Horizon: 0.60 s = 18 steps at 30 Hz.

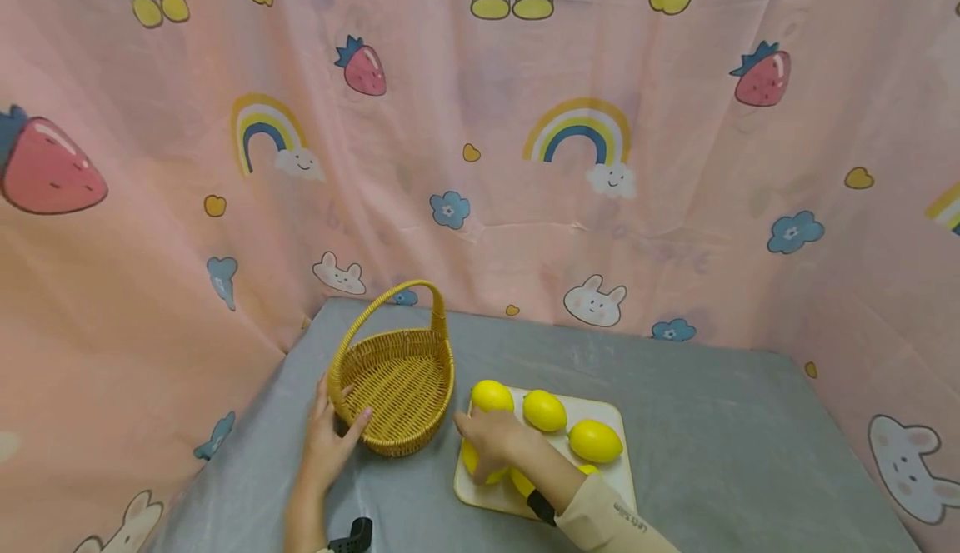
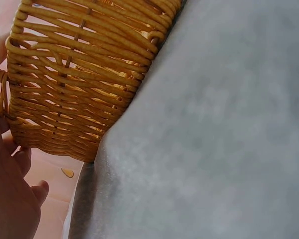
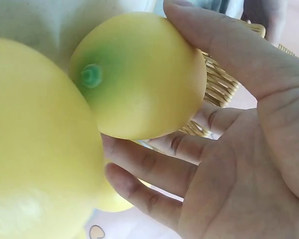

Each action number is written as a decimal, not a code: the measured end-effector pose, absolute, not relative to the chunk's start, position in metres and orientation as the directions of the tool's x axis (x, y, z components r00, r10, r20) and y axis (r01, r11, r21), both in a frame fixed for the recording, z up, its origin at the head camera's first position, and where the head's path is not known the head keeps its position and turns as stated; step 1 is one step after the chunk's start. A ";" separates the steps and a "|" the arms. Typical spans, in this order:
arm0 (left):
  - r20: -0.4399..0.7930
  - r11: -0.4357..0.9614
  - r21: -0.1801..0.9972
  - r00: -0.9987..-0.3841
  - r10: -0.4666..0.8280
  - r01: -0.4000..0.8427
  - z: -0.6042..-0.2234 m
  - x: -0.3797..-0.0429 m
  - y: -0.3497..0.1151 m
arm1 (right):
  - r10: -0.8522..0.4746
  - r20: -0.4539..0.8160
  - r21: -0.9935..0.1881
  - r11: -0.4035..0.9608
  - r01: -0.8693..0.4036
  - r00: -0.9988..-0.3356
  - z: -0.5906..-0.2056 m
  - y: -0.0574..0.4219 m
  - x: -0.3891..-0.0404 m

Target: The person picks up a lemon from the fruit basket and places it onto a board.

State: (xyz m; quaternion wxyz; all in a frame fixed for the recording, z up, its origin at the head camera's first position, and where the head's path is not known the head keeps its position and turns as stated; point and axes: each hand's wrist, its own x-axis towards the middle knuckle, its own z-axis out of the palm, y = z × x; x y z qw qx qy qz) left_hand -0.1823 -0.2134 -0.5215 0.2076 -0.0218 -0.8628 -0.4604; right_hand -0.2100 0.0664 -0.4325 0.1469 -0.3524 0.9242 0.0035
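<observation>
My left hand (image 1: 328,443) grips the rim of a yellow wicker basket (image 1: 401,391) near the foot of its arched handle, thumb at the front. In the left wrist view the fingers (image 2: 21,162) lie along the woven side (image 2: 74,84). On a cream tray (image 1: 618,474) right of the basket sit several yellow lemons (image 1: 595,441). My right hand (image 1: 495,443) reaches over the tray's left side. The right wrist view shows its thumb and fingers curled round one lemon (image 3: 144,74) with a green stem end, beside another lemon (image 3: 35,139).
A grey cloth (image 1: 712,445) covers the table. A pink printed curtain (image 1: 510,245) hangs behind it and at both sides. A black wrist strap (image 1: 356,535) shows by the left wrist, and a beige sleeve (image 1: 607,520) covers the right forearm.
</observation>
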 end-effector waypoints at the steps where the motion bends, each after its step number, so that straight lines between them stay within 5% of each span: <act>1: 0.379 0.576 0.785 -0.912 -0.154 0.229 -0.522 -0.182 -0.213 | -0.644 -0.277 -0.087 0.756 -0.649 -0.713 -0.434 0.066 -0.210; 18: 0.399 0.568 0.785 -0.904 -0.153 0.250 -0.521 -0.183 -0.214 | -0.660 -0.232 -0.129 0.749 -0.650 -0.714 -0.439 0.074 -0.210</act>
